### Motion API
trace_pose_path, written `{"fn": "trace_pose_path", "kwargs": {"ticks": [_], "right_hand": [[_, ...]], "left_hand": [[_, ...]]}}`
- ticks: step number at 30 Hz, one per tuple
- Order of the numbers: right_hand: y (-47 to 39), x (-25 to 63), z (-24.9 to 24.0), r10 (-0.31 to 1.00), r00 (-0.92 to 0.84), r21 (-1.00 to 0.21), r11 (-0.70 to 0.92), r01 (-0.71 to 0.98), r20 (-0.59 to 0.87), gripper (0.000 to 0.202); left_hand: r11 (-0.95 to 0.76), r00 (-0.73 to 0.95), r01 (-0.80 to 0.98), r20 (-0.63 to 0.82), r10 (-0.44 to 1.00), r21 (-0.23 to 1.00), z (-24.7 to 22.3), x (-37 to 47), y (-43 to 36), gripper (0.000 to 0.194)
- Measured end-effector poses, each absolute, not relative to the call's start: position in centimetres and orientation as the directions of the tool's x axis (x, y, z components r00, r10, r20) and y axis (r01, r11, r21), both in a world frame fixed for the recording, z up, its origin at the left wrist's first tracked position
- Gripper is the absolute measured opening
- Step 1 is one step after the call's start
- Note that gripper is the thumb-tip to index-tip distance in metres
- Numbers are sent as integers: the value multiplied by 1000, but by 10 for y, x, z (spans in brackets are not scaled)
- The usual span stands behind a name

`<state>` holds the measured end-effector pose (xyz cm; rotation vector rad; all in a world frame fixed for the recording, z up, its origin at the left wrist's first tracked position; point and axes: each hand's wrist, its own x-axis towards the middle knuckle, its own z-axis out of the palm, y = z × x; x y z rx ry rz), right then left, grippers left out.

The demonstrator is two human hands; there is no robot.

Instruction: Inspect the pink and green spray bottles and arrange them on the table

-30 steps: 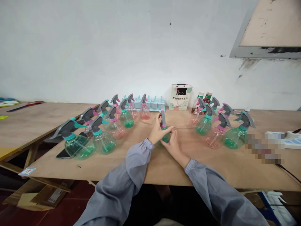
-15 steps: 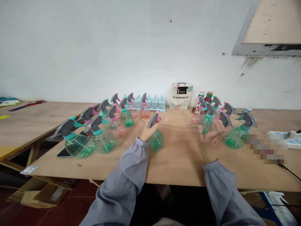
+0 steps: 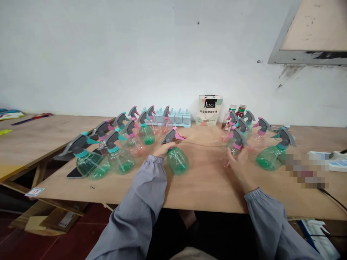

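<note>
My left hand is wrapped round the neck of a green spray bottle with a grey and pink spray head, at the table's middle. Fingers of my right hand close round a pink spray bottle whose head is grey and pink too. To the left stand several green and pink bottles, among them a green one with a teal collar. On the right a green bottle stands beside a pink bottle, with more behind.
A paper bag stands by the wall, left of two red bottles with green labels. Light blue holders line the back. A dark phone lies at left, and a white power strip at right.
My right hand has taken hold of the pink bottle and moved it left, away from the green one. The bottle in my left hand has tilted, its spray head shifting left.
</note>
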<state>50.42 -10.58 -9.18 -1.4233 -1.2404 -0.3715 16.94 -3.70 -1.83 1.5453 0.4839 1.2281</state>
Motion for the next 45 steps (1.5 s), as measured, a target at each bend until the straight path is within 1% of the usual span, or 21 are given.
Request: {"fn": "trace_pose_path", "kwargs": {"ticks": [3,6,9,13,16,19,21,23,26,28,31,33,35,39,40,45], "right_hand": [[-94,469,-87,554,289,-529,340,777,781,53],[-76,442,-82,604,215,-534,415,737,767,50],[-60,424,-82,600,208,-540,449,712,772,48],[-52,413,-88,566,232,-545,479,689,791,49],[-53,412,-92,551,235,-536,483,693,801,52],[-54,415,-95,557,265,-556,456,695,787,56],[-55,416,-97,555,276,-563,450,693,784,57],[-55,417,-97,551,276,-561,455,691,787,57],[-55,417,-97,557,271,-561,456,690,785,56],[-56,417,-96,559,268,-561,457,690,785,56],[-57,416,-94,557,263,-559,467,685,788,56],[-58,416,-93,560,259,-560,471,682,787,56],[-59,416,-93,568,258,-566,471,676,781,56],[-58,416,-94,566,262,-569,474,672,781,57],[-58,416,-94,559,263,-564,477,674,786,56],[-57,417,-94,556,256,-554,473,685,791,53]], "left_hand": [[-324,296,-356,434,851,877,-16,176,-38,33],[-266,230,-394,374,899,880,-16,180,-39,23],[-222,263,-400,343,902,889,-14,181,-43,20],[-220,347,-410,375,860,885,-11,182,-51,28],[-231,354,-387,375,857,893,-11,183,-53,28],[-261,314,-331,366,876,907,-12,182,-51,19],[-267,321,-298,359,876,917,-14,182,-50,14],[-260,335,-284,350,875,923,-15,182,-50,17],[-242,359,-257,325,875,936,-17,183,-51,24],[-238,357,-271,327,875,933,-18,185,-51,26],[-240,317,-340,351,881,909,-18,185,-51,17],[-245,305,-353,358,882,903,-16,183,-51,13],[-249,315,-328,354,880,911,-15,182,-52,15],[-275,362,-265,360,860,924,-15,184,-54,27],[-283,358,-263,366,859,922,-16,185,-55,27],[-277,247,-307,357,901,910,-18,186,-52,12]]}}
